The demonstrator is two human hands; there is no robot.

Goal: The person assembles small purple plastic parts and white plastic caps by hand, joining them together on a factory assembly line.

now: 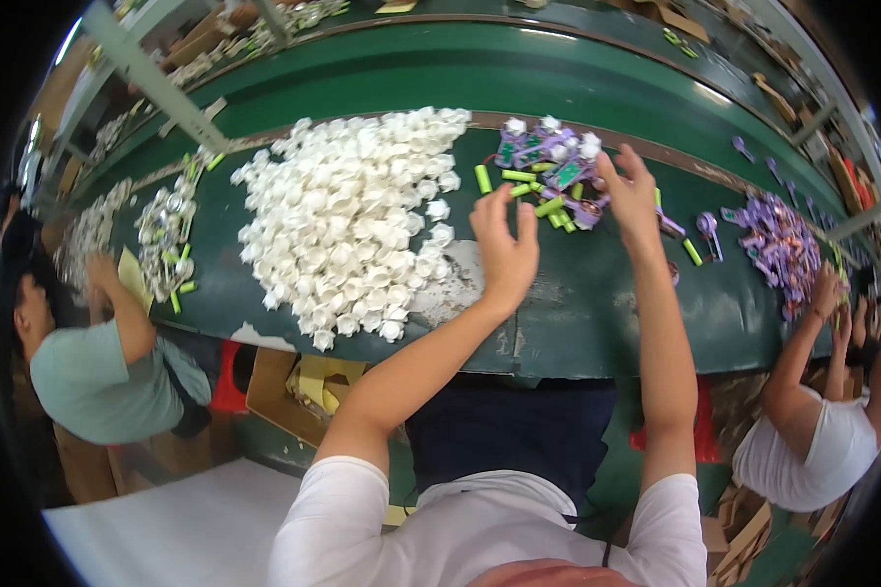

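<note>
My left hand (507,256) is over the green work surface with its fingers apart, beside several lime-green cylinders (549,206) that look like battery cells. I see nothing held in it. My right hand (632,196) is raised at the right side of a small heap of purple plastic parts (585,212) with green circuit boards (566,175). Its thumb and fingers are spread, and the thumb is close to a white cup-shaped piece (589,147) on the heap. Left of my hands lies a large pile of white scalloped cup-shaped pieces (333,225).
A second heap of purple parts (781,245) lies at the right, near a co-worker in white (812,450). At the left, a co-worker in a green shirt (93,382) sits by white parts (164,220). A raised brown ledge (646,147) runs behind the piles.
</note>
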